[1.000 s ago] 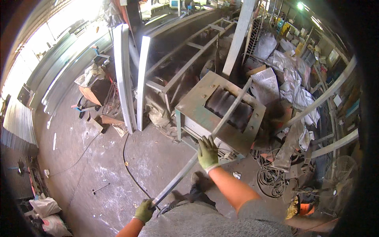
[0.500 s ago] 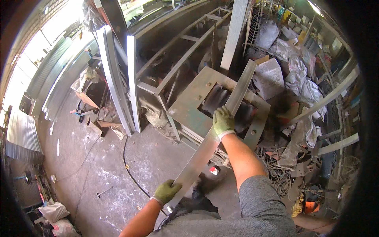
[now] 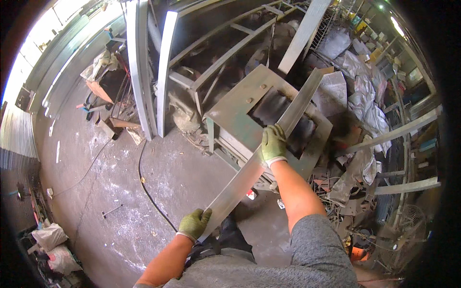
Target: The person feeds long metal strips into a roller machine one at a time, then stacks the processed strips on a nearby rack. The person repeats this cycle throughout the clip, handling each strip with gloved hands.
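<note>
A long, flat metal bar [image 3: 235,191] slants from my waist across the top of a worn metal machine [image 3: 228,108]. My left hand [image 3: 194,224], in a green work glove, grips the bar's edge near its close end. My right hand [image 3: 274,142], gloved alike, is closed over the bar at the machine's near side. Beyond it, the bar crosses a rectangular opening where a dark, blurred surface [image 3: 272,106] shows. What lies under the bar there is hidden.
Upright metal profiles [image 3: 165,72] stand left of the machine, with a long metal frame [image 3: 225,57] behind. A black cable [image 3: 144,185] runs over the floor. Crumpled sacks [image 3: 362,108] and scrap lie at right, near a fan [image 3: 406,223]. Stacked metal sheets [image 3: 19,134] stand far left.
The whole view has shifted, so the floor and the machine sit differently in it. Both hands still hold the bar, which lies across the machine in nearly the same place.
</note>
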Motion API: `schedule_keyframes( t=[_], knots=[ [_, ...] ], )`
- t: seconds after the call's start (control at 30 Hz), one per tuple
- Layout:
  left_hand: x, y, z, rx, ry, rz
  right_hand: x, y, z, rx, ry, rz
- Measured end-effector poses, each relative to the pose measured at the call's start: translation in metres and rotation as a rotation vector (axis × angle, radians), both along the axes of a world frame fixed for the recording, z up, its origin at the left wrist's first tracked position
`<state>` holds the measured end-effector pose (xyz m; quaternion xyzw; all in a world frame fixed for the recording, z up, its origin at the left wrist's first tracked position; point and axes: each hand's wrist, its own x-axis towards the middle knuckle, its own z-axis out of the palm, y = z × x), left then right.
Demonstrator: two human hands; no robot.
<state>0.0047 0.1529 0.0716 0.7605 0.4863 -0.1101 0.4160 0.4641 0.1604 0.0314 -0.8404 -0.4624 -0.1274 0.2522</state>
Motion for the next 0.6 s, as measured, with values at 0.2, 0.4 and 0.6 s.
schedule_keyframes(
  t=[0.2,0.4,0.6],
  knots=[
    [-0.078,-0.015,-0.032,0.0,-0.046,0.041,-0.078,-0.019,-0.007,-0.049,-0.028,0.04],
    [-0.177,-0.036,-0.066,-0.028,0.018,0.095,-0.181,-0.039,-0.017,-0.092,0.015,0.035],
    [-0.284,-0.062,-0.089,-0.032,0.033,0.125,-0.287,-0.062,-0.03,-0.132,0.076,0.068]
  ],
)
